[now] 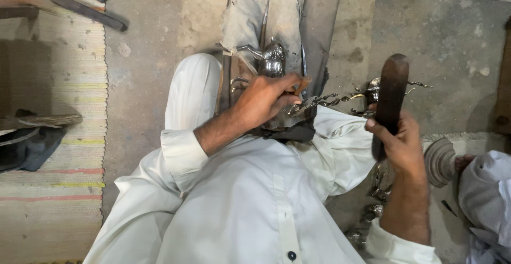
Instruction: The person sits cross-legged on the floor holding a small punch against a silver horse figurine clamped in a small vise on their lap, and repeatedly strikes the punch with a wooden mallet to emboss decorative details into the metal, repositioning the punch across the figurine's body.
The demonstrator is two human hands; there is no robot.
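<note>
Your left hand is closed around a small tool, pinning a twisted metal horn piece against the work block on your lap. Your right hand grips a dark wooden mallet, raised beside the piece. This appears to be the striking step: keep the tool steady and land the blow squarely.

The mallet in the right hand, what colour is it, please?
Dark brown mallet, seen in the head view.

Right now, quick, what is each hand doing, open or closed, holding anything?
Left hand: closed on a twisted metal piece.
Right hand: closed around a dark wooden mallet.
</note>
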